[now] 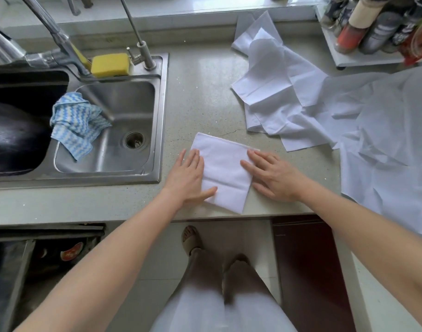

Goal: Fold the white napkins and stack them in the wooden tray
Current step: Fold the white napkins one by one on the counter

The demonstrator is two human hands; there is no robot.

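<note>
Napkin: folded white cloth napkin [223, 168] lay flat on the speckled grey countertop [200, 97], near its front edge.
Left hand: left hand [188, 177] pressed the napkin's left side, fingers straight, grasping nothing.
Right hand: right hand [272, 176] lay flat on the right side, fingers straight.
Pile: unfolded white napkins [279, 92] lay loose farther right.
Sink: steel sink [123, 140] held a blue-white striped rag [78, 121].

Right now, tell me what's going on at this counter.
A person is pressing a folded white napkin flat on the counter with both hands, the left hand on its left edge and the right hand on its right. A pile of unfolded napkins lies to the right. No wooden tray is in view.
</note>
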